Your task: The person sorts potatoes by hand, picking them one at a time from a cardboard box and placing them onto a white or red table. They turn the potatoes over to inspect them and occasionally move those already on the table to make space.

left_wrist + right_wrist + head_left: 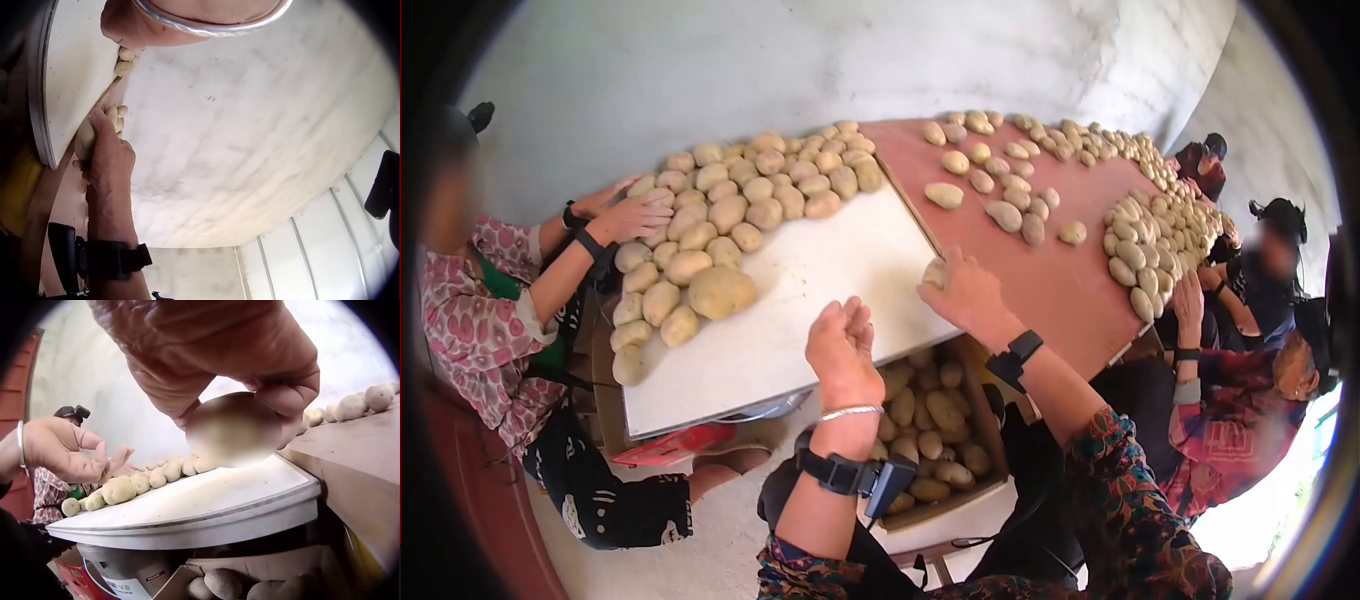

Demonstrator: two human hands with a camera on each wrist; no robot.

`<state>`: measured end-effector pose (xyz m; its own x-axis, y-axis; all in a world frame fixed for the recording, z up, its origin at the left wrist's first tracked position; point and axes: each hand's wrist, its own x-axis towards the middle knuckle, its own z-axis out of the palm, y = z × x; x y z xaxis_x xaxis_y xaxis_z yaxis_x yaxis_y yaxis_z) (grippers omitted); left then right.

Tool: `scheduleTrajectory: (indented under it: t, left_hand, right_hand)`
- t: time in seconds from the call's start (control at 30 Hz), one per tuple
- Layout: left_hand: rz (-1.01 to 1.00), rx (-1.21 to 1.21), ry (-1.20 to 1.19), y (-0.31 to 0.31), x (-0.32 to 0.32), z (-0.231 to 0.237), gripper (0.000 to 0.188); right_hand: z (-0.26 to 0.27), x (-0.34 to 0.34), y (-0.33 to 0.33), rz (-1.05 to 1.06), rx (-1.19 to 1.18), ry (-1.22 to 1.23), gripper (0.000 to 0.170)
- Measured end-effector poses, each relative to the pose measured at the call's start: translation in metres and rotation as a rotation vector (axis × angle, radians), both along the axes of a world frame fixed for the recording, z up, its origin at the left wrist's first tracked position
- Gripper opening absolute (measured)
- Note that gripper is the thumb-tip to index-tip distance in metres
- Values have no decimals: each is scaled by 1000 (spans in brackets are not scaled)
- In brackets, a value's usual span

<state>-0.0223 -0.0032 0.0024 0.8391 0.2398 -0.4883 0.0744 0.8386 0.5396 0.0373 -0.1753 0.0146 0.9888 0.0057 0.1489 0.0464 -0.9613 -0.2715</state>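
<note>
Pinches one potato (234, 428) between thumb and fingers of the right hand (970, 292), at the edge of the white board (800, 280), beside the red board (1090, 285); cannot tell if touching either. Holds nothing visible in the left hand (843, 350), loosely curled near the white board. Looks like mid-transfer, one piece at a time. Probably calls next for choosing a spot, board or box (281, 561) below, then loosening the pinch.
</note>
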Motion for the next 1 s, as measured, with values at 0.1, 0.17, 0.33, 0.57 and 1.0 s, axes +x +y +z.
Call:
scheduleTrajectory:
  t: [0.1, 0.17, 0.33, 0.57, 1.0]
  left_hand:
    - [3, -3, -8, 6, -4, 4, 42]
    - [5, -12, -19, 11, -8, 9, 38]
    - [22, -24, -40, 19, -6, 8, 39]
    - [7, -17, -67, 20, -6, 8, 43]
    - [22, -12, -79, 25, 0, 5, 35]
  right_hand:
    - [1, 7, 8, 10, -23, 109, 52]
    - [-7, 8, 8, 4, -96, 87, 51]
    - [-15, 5, 3, 95, -146, 31, 53]
    - [-7, 13, -7, -98, 793, 306, 62]
    - [-8, 16, -52, 10, 63, 36, 39]
